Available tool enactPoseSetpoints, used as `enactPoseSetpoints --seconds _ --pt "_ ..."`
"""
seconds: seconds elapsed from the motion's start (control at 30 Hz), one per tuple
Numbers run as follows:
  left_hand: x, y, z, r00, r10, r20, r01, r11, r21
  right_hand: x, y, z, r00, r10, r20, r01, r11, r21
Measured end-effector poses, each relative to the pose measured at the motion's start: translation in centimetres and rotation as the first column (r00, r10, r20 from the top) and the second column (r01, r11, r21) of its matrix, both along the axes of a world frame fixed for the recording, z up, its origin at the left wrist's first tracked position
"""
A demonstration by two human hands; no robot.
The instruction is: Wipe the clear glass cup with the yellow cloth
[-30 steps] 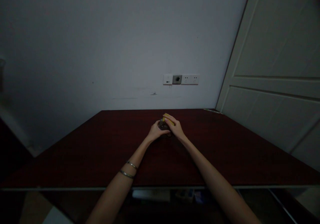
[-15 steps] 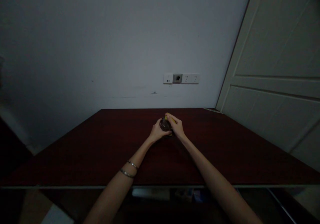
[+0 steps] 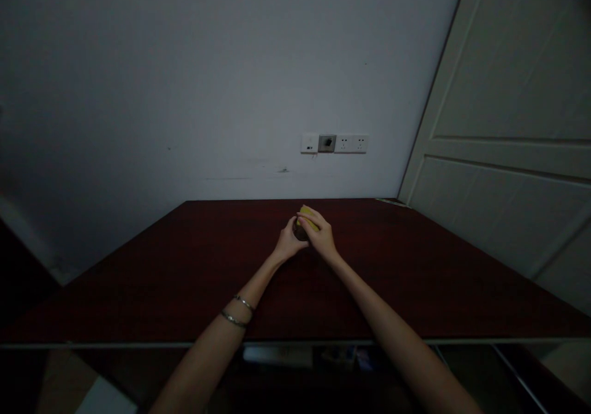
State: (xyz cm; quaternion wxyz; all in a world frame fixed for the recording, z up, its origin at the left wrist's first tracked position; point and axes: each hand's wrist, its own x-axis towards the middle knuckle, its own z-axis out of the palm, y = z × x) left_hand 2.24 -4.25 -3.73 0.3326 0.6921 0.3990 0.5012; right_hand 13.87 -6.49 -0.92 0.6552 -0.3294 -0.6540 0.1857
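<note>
Both my hands meet near the far middle of a dark red-brown table. My left hand is curled round a small dark rounded object, holding it from the left. My right hand has its fingers closed on a yellow thing, perhaps a sponge or cloth, pressed on top of the dark object. The dark object is mostly hidden between the two hands, and the room is dim. Two thin bangles sit on my left forearm.
A white wall stands behind the table with a row of sockets. A white panelled door is on the right. Below the table's near edge, some pale items show dimly.
Both hands stay on the dark object. The right hand with the yellow thing has shifted slightly left over it, covering more of it.
</note>
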Motion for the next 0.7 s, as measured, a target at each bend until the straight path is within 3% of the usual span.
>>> enactPoseSetpoints --seconds 0.1,0.2,0.33,0.53,0.6,0.7 --pt "0.0 -0.4 0.0 0.992 0.005 -0.123 0.009 0.994 0.110 0.4 1.3 -0.3 0.990 0.008 -0.139 -0.026 0.991 -0.133" --pt "0.0 -0.7 -0.1 0.983 0.035 -0.182 -0.011 0.991 0.134 0.8 2.0 -0.6 0.984 0.028 -0.174 -0.065 0.976 -0.210" --pt "0.2 -0.5 -0.1 0.979 0.077 -0.190 -0.058 0.993 0.104 0.8 1.4 -0.7 0.999 0.009 -0.050 -0.012 0.998 -0.068" --pt "0.4 0.2 0.0 0.973 0.157 -0.171 -0.154 0.988 0.033 0.6 -0.3 -0.3 0.947 -0.027 0.319 -0.033 0.982 0.183" --pt "0.4 0.1 0.1 0.970 0.173 -0.170 -0.170 0.985 0.037 0.7 -0.3 -0.3 0.938 -0.030 0.345 -0.043 0.978 0.202" --pt "0.4 -0.3 0.3 0.977 0.140 -0.161 -0.131 0.989 0.067 0.8 0.2 -0.4 0.970 -0.050 0.236 0.017 0.990 0.139"
